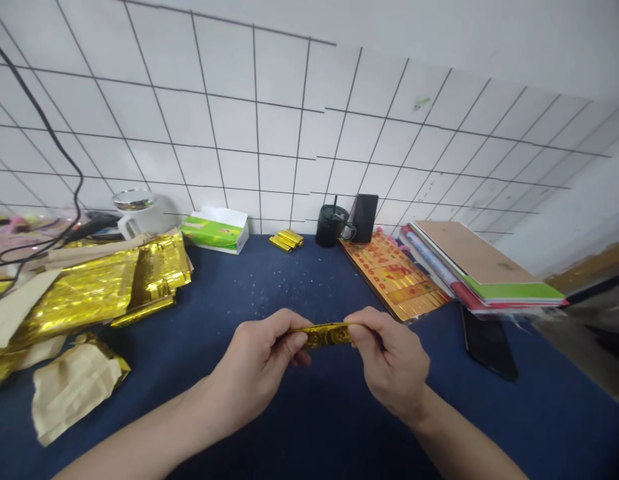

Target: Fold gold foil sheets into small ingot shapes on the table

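Note:
A narrow folded strip of gold foil paper (329, 335) stretches between my two hands, above the dark blue tabletop. My left hand (267, 357) pinches its left end between thumb and fingers. The right end is gripped the same way by my right hand (389, 357). A round embossed pattern shows on the strip's face. Beyond my hands, near the wall, lies a small pile of folded gold foil pieces (287, 240).
On the left are stacked gold foil sheets (89, 287), a crumpled paper piece (77, 387) and a white mug (139, 217). A green tissue pack (214, 230), black cup (331, 225) and upright phone (365, 219) line the wall. Orange printed sheets (394, 273), stacked papers (474, 257) and another phone (489, 343) lie right.

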{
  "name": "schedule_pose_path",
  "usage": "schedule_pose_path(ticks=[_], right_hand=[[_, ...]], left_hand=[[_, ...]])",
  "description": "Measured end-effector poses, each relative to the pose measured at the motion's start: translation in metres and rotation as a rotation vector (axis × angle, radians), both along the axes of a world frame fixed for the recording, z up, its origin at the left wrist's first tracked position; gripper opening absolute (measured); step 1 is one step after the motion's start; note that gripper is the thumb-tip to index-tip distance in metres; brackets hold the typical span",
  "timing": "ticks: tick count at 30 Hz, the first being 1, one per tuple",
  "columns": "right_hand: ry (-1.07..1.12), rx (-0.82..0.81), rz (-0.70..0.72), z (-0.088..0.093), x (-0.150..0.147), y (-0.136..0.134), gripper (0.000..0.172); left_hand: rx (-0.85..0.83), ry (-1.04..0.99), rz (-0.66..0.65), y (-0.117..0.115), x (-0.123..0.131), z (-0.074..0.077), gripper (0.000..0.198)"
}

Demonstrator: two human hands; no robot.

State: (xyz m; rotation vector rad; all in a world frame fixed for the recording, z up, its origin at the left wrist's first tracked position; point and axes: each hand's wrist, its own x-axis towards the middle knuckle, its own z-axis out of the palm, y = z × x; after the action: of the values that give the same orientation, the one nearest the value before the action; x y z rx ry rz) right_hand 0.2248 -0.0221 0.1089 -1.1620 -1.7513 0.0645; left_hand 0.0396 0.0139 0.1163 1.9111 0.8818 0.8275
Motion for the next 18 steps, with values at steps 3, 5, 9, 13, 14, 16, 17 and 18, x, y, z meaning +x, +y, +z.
schedule_pose_path(ticks=[3, 5, 9, 13, 14, 16, 17, 18], right_hand=[[0.008, 0.021, -0.006, -0.005, -0.003, -0.001, 0.012], [0.023, 0.038, 0.003, -0.008, -0.005, -0.001, 0.013], [0.043, 0.050, -0.020, -0.012, -0.007, -0.002, 0.012], [0.042, 0.086, -0.022, -0.010, -0.008, -0.001, 0.012], [0.047, 0.095, -0.007, -0.010, -0.008, -0.001, 0.011], [0.059, 0.105, 0.022, -0.009, -0.008, 0.000, 0.010], [0.064, 0.106, 0.031, -0.009, -0.008, 0.000, 0.010], [0.065, 0.107, 0.035, -0.009, -0.007, 0.000, 0.009]], left_hand=[[0.094, -0.008, 0.049, -0.001, 0.000, -0.002, 0.018], [0.133, -0.019, 0.075, -0.001, -0.001, -0.005, 0.019], [0.168, -0.007, 0.068, -0.003, -0.002, -0.007, 0.017], [0.221, 0.037, 0.072, -0.005, 0.000, -0.007, 0.010], [0.210, 0.025, 0.090, -0.006, 0.001, -0.007, 0.008], [0.143, -0.023, 0.086, -0.007, 0.003, -0.007, 0.004], [0.104, -0.057, 0.067, -0.007, 0.004, -0.006, 0.005], [0.069, -0.095, 0.050, -0.007, 0.006, -0.006, 0.006]])
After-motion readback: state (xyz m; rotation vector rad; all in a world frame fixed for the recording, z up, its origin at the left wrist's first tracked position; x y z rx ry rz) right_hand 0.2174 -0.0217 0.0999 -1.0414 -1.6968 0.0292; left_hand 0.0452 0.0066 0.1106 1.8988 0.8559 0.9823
